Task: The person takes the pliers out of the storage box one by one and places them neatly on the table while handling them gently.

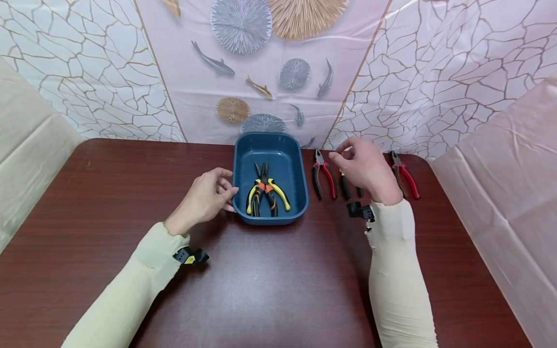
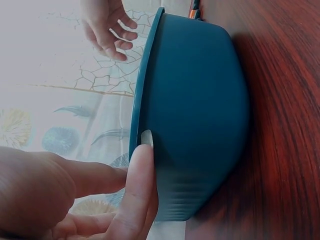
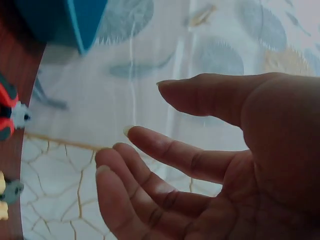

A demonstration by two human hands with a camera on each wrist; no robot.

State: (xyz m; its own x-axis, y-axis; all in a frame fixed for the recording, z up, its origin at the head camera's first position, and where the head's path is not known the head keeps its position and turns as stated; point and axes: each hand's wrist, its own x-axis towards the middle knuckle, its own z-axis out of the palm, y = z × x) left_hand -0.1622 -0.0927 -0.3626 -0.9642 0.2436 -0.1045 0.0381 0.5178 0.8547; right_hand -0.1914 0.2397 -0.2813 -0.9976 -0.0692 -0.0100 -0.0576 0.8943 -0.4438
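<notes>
My left hand (image 1: 206, 198) holds the left rim of a deep blue tray (image 1: 271, 221), thumb at the rim and fingertips against its outer wall. Inside lie two pairs of pliers (image 1: 278, 191) with black, orange and yellow handles, side by side, jaws pointing to the back. My right hand (image 1: 365, 166) hovers above the table right of the tray, fingers loosely bent and holding nothing. Beneath it lies a pair of black-and-yellow pliers (image 1: 345, 187), partly hidden. Red-and-black pliers (image 1: 330, 179) lie between tray and hand; another red-and-black pair (image 1: 406, 180) lies further right.
The brown wooden table (image 1: 270, 275) carries all of this. A patterned cloth (image 1: 261, 72) hangs along its back edge, and plain cloth (image 1: 513, 183) drapes at the right side. A small black camera is strapped to each sleeved wrist.
</notes>
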